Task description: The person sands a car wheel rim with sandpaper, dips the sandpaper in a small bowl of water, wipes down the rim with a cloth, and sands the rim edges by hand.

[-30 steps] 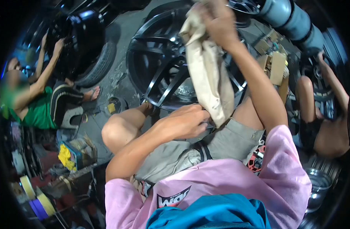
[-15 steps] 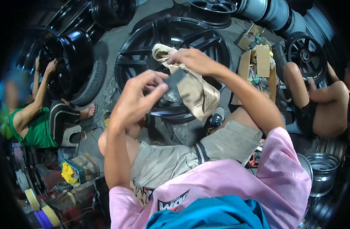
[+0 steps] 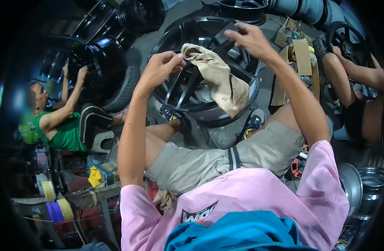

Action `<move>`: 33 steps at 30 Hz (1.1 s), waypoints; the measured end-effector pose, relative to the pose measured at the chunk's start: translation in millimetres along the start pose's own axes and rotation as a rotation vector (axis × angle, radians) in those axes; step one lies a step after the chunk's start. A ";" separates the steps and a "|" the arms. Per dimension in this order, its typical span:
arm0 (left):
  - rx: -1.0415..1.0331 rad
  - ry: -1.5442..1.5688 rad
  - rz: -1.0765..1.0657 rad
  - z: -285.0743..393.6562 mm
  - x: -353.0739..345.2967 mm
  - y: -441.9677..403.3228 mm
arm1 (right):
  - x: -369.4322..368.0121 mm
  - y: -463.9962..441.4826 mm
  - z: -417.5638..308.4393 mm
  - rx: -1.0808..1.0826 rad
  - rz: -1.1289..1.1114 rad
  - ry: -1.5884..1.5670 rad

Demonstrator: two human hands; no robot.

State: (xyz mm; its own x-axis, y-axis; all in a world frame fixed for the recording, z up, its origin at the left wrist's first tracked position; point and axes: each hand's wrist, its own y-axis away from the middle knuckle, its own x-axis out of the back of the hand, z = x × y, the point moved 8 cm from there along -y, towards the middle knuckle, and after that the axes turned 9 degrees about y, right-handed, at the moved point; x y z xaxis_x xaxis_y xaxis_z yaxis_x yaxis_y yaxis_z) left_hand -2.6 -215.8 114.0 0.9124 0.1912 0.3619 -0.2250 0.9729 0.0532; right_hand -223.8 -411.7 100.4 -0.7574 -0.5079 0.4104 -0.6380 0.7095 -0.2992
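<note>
My left hand (image 3: pixel 162 69) pinches the upper end of a beige cloth (image 3: pixel 221 79), closed between thumb and fingers. The cloth hangs down to the right, creased and rolled at its top, over a large black alloy wheel rim (image 3: pixel 179 90) lying on the floor. My right hand (image 3: pixel 252 39) is raised above the rim's upper right side, apart from the cloth. Its thumb and fingers are bent around a thin dark grey sheet, which is blurred by motion against the dark spokes. The cloth covers part of the rim's middle and right spokes.
A cardboard box (image 3: pixel 303 58) with small items stands right of the rim. At left, a person in green (image 3: pixel 60 129) handles a black wheel; another person's legs (image 3: pixel 340 79) show at right beside a black rim (image 3: pixel 349 42). A tyre (image 3: pixel 127 90) and several rims surround the floor.
The beige cloth has passed from my right hand to my left. My right hand has moved up and right, and the dark grey sheet has left my left hand. The view has shifted slightly.
</note>
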 end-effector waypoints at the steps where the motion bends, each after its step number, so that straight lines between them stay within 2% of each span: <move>1: 0.051 -0.028 0.020 -14.6 13.3 -3.7 | 10.7 -4.6 8.8 0.019 0.017 0.007; 5: 0.168 -0.227 0.045 -75.7 46.1 -20.0 | 62.9 -12.3 32.0 0.102 0.252 0.248; 7: 0.221 -0.210 0.023 -128.0 49.0 -34.5 | 75.3 7.4 0.4 0.107 0.224 0.449; 10: 0.270 -0.393 0.036 -178.3 36.6 -46.1 | 86.4 16.8 13.2 0.079 0.203 0.510; 11: 0.262 -0.487 0.011 -191.4 28.7 -52.0 | 85.3 20.2 24.5 0.033 0.095 0.506; 12: 0.370 -0.269 -0.040 -203.4 15.2 -46.9 | 84.0 25.4 36.3 -0.017 -0.009 0.496; 13: 0.472 -0.056 -0.092 -209.6 2.4 -43.9 | 91.5 30.2 42.6 -0.031 -0.005 0.509; 15: 0.577 0.007 0.000 -218.2 -0.5 -44.6 | 87.7 50.8 74.1 -0.220 -0.199 0.537; 17: 0.561 0.240 -0.005 -216.6 -7.0 -40.8 | 87.2 64.5 94.2 -0.222 -0.210 0.551; 19: 0.593 0.339 0.018 -221.9 -6.5 -36.1 | 84.8 81.0 120.9 -0.357 -0.271 0.610; 21: 0.634 0.453 -0.112 -230.4 -8.5 -33.5 | 71.4 93.1 130.8 -0.439 -0.320 0.557; 23: 0.652 0.457 -0.132 -228.6 -11.0 -29.2 | 60.7 105.7 140.4 -0.605 -0.246 0.357; 25: 0.693 0.547 -0.139 -228.7 -14.4 -26.2 | 53.7 100.2 149.3 -0.567 -0.241 0.276; 27: 0.713 0.505 -0.135 -231.9 -14.2 -26.7 | 41.6 91.3 143.8 -0.608 -0.169 0.148; 31: 0.698 0.460 -0.068 -236.2 -8.8 -24.0 | 16.6 92.1 159.0 -0.749 -0.154 0.142; 33: 0.684 0.448 -0.052 -234.3 -7.6 -21.5 | 4.1 91.6 163.4 -0.784 -0.144 0.301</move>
State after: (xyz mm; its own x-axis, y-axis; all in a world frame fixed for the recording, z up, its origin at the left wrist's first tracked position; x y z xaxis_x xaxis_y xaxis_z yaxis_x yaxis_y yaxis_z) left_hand 75.5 -207.7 -108.0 0.9450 0.3224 -0.0551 -0.2052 0.7155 0.6678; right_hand -308.1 -428.6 -66.1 -0.5360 -0.5464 0.6436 -0.3602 0.8374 0.4111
